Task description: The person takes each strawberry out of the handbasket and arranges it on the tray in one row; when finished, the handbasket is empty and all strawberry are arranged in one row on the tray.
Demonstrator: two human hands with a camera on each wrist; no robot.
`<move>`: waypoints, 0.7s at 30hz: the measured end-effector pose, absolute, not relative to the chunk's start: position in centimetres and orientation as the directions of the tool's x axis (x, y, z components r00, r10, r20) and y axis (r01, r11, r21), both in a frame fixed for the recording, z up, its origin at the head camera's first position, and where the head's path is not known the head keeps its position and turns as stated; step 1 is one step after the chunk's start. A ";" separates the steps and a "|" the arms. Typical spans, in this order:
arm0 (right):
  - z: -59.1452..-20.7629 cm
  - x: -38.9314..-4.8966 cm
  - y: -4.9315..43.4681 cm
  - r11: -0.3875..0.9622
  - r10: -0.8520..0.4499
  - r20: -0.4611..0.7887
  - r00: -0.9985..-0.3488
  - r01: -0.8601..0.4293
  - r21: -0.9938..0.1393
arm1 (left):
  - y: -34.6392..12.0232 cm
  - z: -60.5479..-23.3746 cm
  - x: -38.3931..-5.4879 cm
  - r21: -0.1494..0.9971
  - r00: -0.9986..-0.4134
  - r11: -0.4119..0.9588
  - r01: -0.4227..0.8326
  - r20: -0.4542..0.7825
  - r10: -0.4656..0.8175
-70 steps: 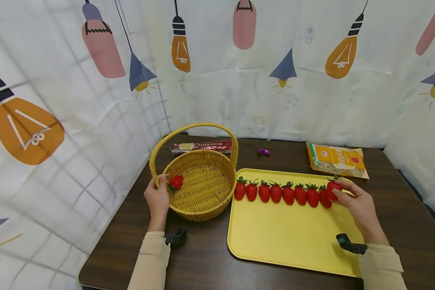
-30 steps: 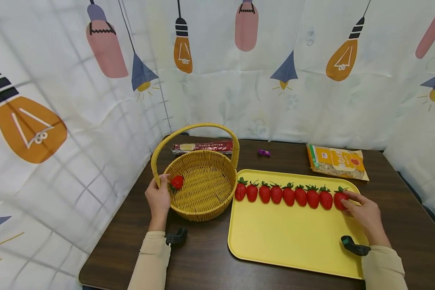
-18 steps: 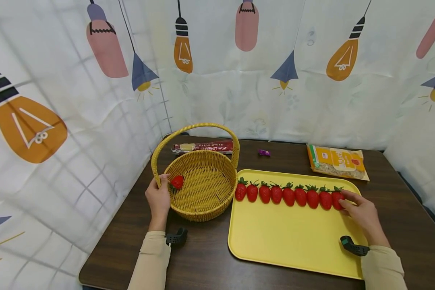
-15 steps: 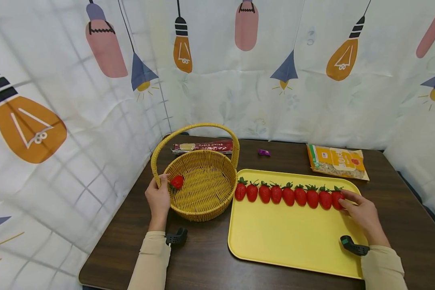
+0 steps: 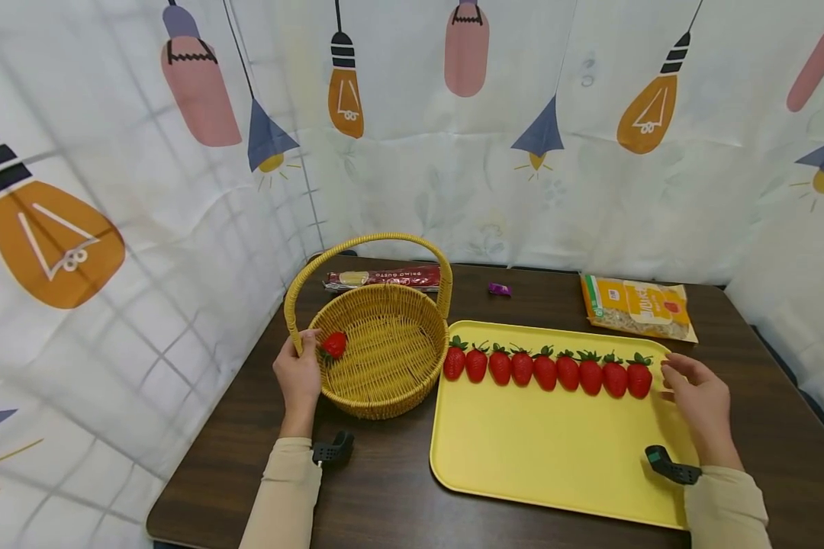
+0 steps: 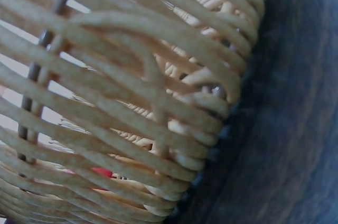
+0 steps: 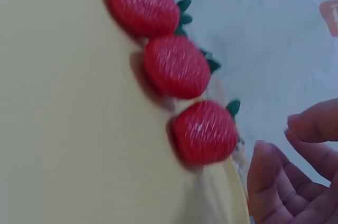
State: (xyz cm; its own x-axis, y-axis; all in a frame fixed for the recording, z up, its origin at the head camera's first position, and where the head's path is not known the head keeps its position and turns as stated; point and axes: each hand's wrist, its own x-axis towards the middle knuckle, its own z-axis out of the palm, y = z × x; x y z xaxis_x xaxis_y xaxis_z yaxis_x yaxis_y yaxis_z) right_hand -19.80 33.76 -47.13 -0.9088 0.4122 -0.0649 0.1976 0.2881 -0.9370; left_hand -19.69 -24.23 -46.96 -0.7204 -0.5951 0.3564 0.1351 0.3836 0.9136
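Note:
My left hand (image 5: 298,377) grips the yellow wicker basket (image 5: 378,398) at its left rim, by the foot of the tall handle. One strawberry (image 5: 334,345) lies inside near that hand. In the left wrist view the basket's weave (image 6: 121,92) fills most of the picture, and the fingers are hidden. Several strawberries stand in a row, leaves to the back, on the yellow tray (image 5: 556,450). Just right of the rightmost strawberry (image 5: 638,378) is my right hand (image 5: 702,404), empty, with thumb and fingers apart. The right wrist view shows a gap between the fingertips and that strawberry (image 7: 205,133).
Behind the basket lies a dark red packet (image 5: 384,278). A small purple wrapped piece (image 5: 499,290) sits at the back middle. The orange and clear bag (image 5: 637,307) lies behind the tray's right end. Printed curtains (image 5: 412,183) stand at the back and sides of the dark table (image 5: 378,488).
My right hand set a strawberry down at the row's right end, slid it left against its neighbour, then let go and drew back right. The left hand stayed on the basket.

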 end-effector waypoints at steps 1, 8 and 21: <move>-46.9 -19.8 33.5 0.238 0.413 -0.065 -0.908 0.177 -0.955 | -24.2 -47.0 -19.7 0.913 -0.719 0.384 0.138 0.359 -0.596; -45.5 -20.1 31.4 0.111 0.313 -0.013 -0.950 0.050 -0.993 | -24.2 -47.0 -19.8 0.910 -0.711 0.393 0.134 0.364 -0.601; -43.9 -22.1 24.7 0.232 -0.002 0.042 -0.999 -0.042 -0.972 | -24.3 -47.2 -19.8 0.917 -0.719 0.380 0.121 0.345 -0.603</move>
